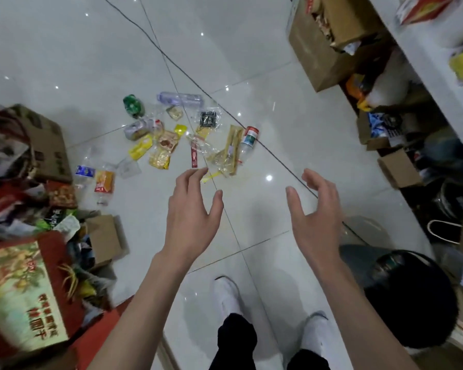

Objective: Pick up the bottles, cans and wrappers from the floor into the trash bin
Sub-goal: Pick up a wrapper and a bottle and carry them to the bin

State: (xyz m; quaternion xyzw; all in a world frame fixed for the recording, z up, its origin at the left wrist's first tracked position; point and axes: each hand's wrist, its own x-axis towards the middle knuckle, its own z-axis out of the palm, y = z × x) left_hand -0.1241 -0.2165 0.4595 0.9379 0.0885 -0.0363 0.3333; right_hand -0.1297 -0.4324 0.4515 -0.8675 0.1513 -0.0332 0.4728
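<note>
Barely begun by the look of it: the trash bin (406, 297), black-lined & too dark inside to read, sits behind and right of the right hand (316, 209). Litter is spread on the floor (64, 49) ahead of both hands, clear bottle (179, 99) farthest, red stick wrapper (194, 156) just off the left hand (190, 217). Both hands empty, fingers spread wide; open tile btwn hands & bin, but cardboard boxes (46, 145) crowd left of the left hand, a shelf (412, 49) runs right of the right, and a thin dark line (278, 162), prob. a cable, passes btwn them.
</note>
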